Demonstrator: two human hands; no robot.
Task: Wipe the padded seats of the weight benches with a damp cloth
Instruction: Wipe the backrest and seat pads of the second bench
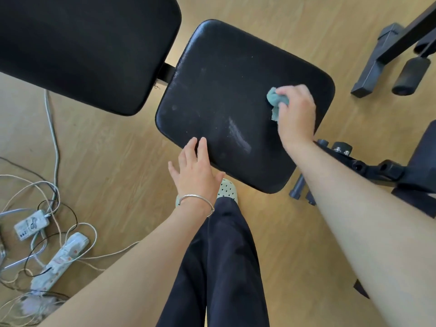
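- Right now the right hand [296, 114] is reaching out over the far right part of the black seat pad [224, 90], with its forearm stretching in straight from the lower right corner of the view.
- Its fingers are curling round a bunched teal cloth [277, 100] and gripping it, knuckles up, and the cloth is pressing down on the pad just inside the right edge.
- The left hand [195, 168] is lying flat and relaxed at the pad's near left edge, with its fingers straight and slightly spread and holding nothing.
- 2 of its fingertips are overlapping the edge of the pad; whether they are pressing on it cannot be told.
- A thin silver bracelet [197, 200] is sitting round the left wrist.
- A pale smear is showing on the pad between the 2 hands.
- The larger black backrest pad [82, 48] is lying to the upper left, just beside the seat and joined to it by a dark bracket.
- A leg in dark trousers [219, 267] and a pale perforated shoe [226, 190] are standing on the wooden floor [122, 149] just below the pad's near edge.
- 2 power strips [59, 260] and tangled cables are lying on the floor at the lower left.
- A black metal frame [389, 48] with a foam roller [411, 75] is standing at the upper right, well apart from the hands.
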